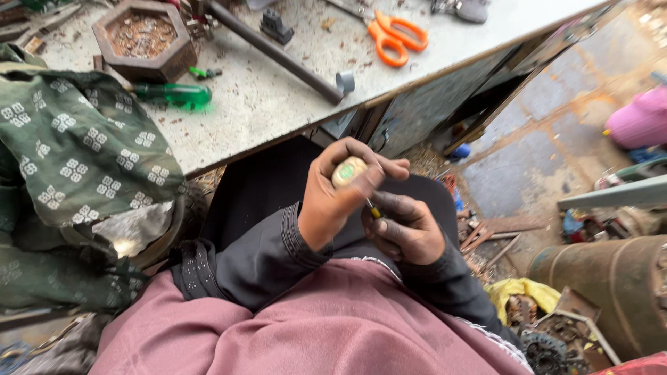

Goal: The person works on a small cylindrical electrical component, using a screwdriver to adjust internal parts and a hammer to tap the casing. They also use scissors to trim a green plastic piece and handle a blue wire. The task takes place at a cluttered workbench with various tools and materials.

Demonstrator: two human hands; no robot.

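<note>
Cream round piece point(348, 171) clamped in left hand point(333, 198); right hand point(405, 226) grips perhaps a small screwdriver point(374, 209)

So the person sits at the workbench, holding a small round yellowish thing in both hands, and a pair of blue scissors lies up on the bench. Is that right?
Not quite: the head view shows the scissors have orange handles, not blue. The rest holds: they lie on the workbench, and the left hand and right hand hold the small round yellowish thing.
</note>
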